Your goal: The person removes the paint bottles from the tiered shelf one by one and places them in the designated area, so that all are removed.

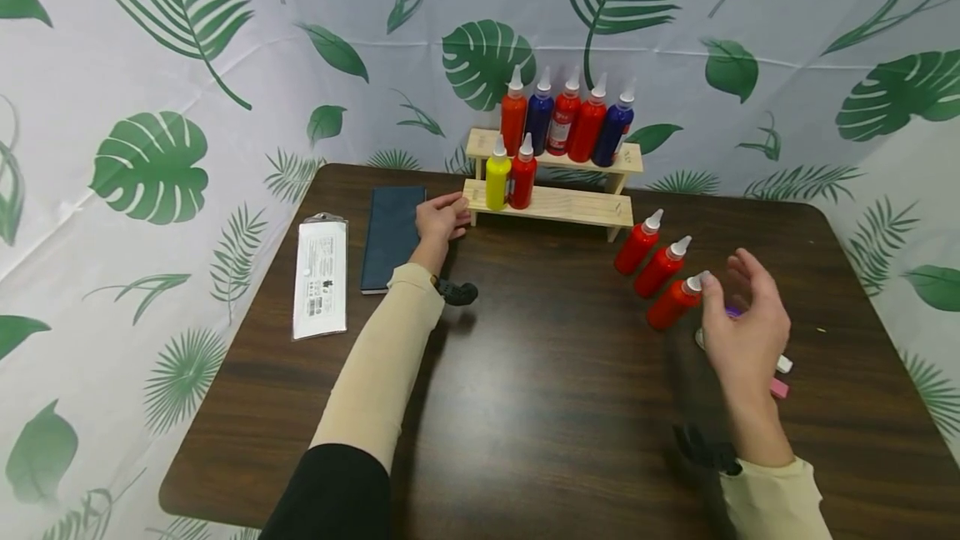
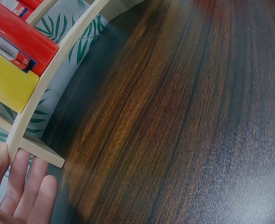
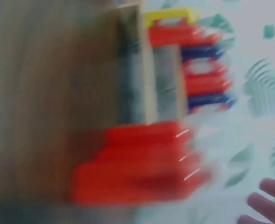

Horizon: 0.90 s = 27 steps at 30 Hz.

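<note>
A two-step wooden rack (image 1: 577, 205) stands at the back of the table. My left hand (image 1: 442, 219) grips the left end of its lower step, with the thumb and fingers on either side of the board in the left wrist view. On that step are a yellow bottle (image 1: 497, 182) and a red bottle (image 1: 522, 180). Three red-orange squeeze bottles with white nozzle caps, among them the nearest bottle (image 1: 670, 307), stand right of the rack. My right hand (image 1: 746, 332) is beside that one, fingers apart and holding nothing. Motion blurs the right wrist view.
The upper step carries several bottles, such as a blue bottle (image 1: 613, 133) and an orange bottle (image 1: 513, 121). Left of the rack lie a dark notebook (image 1: 392, 232) and a white packet (image 1: 320, 277). Small items, including a pink block (image 1: 779, 388), are partly behind my right hand.
</note>
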### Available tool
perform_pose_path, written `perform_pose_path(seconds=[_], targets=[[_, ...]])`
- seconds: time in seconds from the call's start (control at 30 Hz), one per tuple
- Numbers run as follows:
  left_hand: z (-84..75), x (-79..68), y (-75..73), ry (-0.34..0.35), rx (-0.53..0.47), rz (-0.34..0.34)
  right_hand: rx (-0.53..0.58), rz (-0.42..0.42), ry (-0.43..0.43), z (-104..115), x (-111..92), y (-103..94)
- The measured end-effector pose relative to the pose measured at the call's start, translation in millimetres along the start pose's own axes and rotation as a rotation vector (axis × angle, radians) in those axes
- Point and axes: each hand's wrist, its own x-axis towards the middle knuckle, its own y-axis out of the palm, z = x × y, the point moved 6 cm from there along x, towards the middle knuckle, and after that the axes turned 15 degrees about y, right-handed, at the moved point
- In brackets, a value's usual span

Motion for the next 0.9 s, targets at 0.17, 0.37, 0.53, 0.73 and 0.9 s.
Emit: perform_pose_path(seconds=[0.17,0.37,0.53,0.73,0.9], targets=[[-0.5,1.0,-1.4,0.006,0.011,-0.002,0.120,-0.137,-0.239,65,-10,0.8],[-1.4,0.3,-2.0,0.009,0.016,-0.004,0.153,0.222,-0.251,95,4,79.0],[-1.1,0.0,-5.3,0.026,0.022,-0.031,0.080,0.526,-0.175,101,21,158.6],[1.1,-0.4,-4.8,0.011,0.028,-0.025,-0.046,0.632,-0.151,116,36,212.3],[-1.2,-0.9,-0.6,0.014,0.026,-0.010,-0.104,0.657,-0.088,123,41,236.0]])
